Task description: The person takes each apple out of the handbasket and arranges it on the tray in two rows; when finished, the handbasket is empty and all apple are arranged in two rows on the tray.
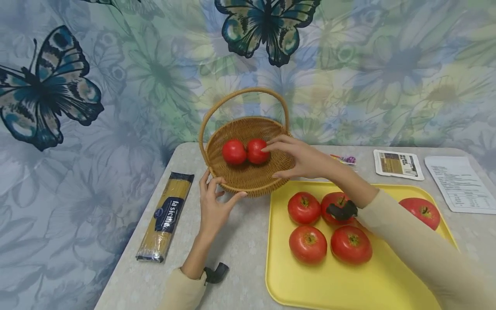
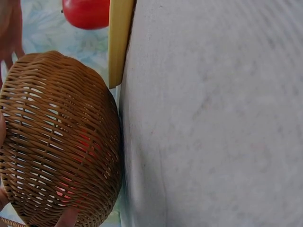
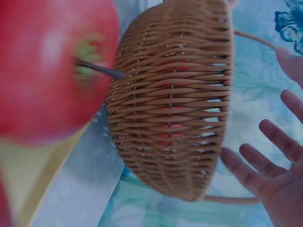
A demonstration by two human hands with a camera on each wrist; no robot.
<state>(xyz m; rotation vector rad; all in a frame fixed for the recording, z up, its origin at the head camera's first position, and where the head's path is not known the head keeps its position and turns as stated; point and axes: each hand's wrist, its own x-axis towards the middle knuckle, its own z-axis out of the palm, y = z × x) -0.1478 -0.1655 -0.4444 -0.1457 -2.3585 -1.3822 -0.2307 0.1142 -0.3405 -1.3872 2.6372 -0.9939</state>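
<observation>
A wicker basket [image 1: 252, 178] with a hoop handle stands tipped toward me on the grey table and holds two red tomatoes [image 1: 234, 151]. My left hand [image 1: 224, 190] grips the basket's near rim between thumb and fingers. Over the basket's right side hovers my right hand [image 1: 271, 162], fingers straight, index tip at the right tomato [image 1: 256, 151]. The right wrist view shows the basket's underside [image 3: 175, 104], spread fingers [image 3: 270, 175] holding nothing, and a blurred tomato [image 3: 47, 66] up close. The left wrist view has the basket's weave [image 2: 57, 142] with red showing through.
A yellow tray [image 1: 329, 280] at front right carries several tomatoes [image 1: 308, 244]; its edge [image 2: 118, 42] is by the basket. A spaghetti packet [image 1: 165, 215] lies to the left. A small card [image 1: 398, 164], a printed sheet [image 1: 461, 183] and a wrapped sweet [image 1: 345, 159] lie at back right.
</observation>
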